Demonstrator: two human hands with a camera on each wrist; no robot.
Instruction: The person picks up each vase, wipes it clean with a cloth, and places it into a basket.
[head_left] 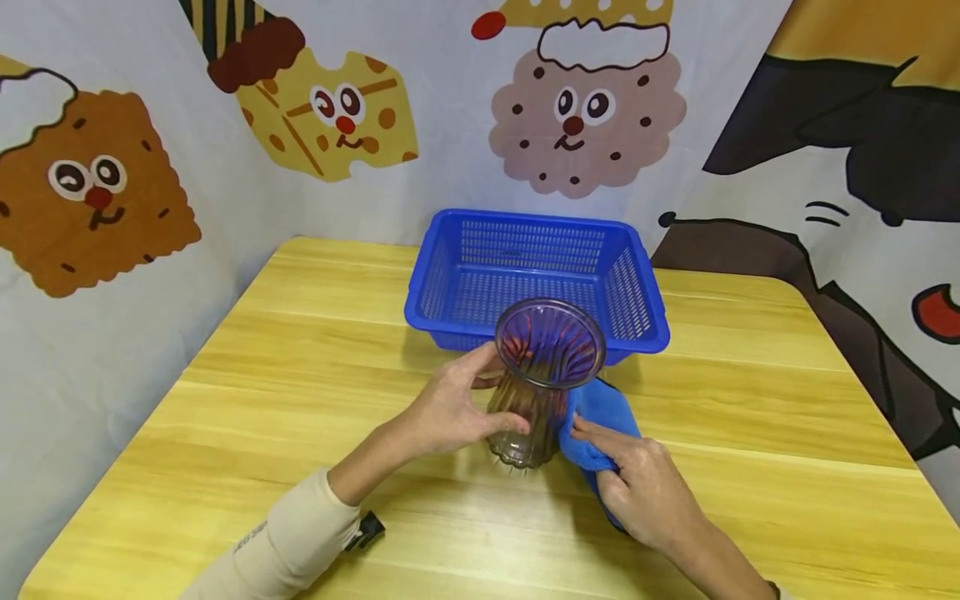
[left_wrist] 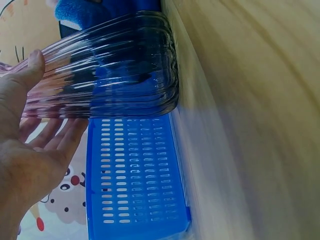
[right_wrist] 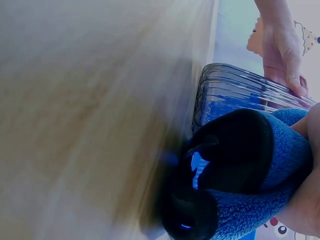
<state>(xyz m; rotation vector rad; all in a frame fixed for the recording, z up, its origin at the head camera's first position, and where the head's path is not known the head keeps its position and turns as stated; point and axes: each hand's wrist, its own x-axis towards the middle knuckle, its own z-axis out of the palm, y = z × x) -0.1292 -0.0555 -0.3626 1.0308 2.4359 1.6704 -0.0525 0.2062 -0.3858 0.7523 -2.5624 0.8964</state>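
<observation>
A ribbed, purplish glass vase (head_left: 528, 425) with a flared rim is upright at the middle of the table. Whether its base touches the tabletop or hangs just above it, I cannot tell. My left hand (head_left: 450, 404) grips the vase from the left, thumb in front and fingers round the far side. In the left wrist view, the scalloped glass base of the vase (left_wrist: 165, 65) points toward the wood. My right hand (head_left: 652, 492) holds a blue plush cloth (head_left: 611, 408) against the vase's right side. The cloth (right_wrist: 295, 150) shows a black underside in the right wrist view.
Behind the vase stands a blue plastic basket (head_left: 648, 337) with slotted walls. The wood-pattern table (head_left: 300, 350) meets cartoon-printed fabric (head_left: 450, 100) at the back and sides. A small black clip (head_left: 365, 531) is beside my left sleeve.
</observation>
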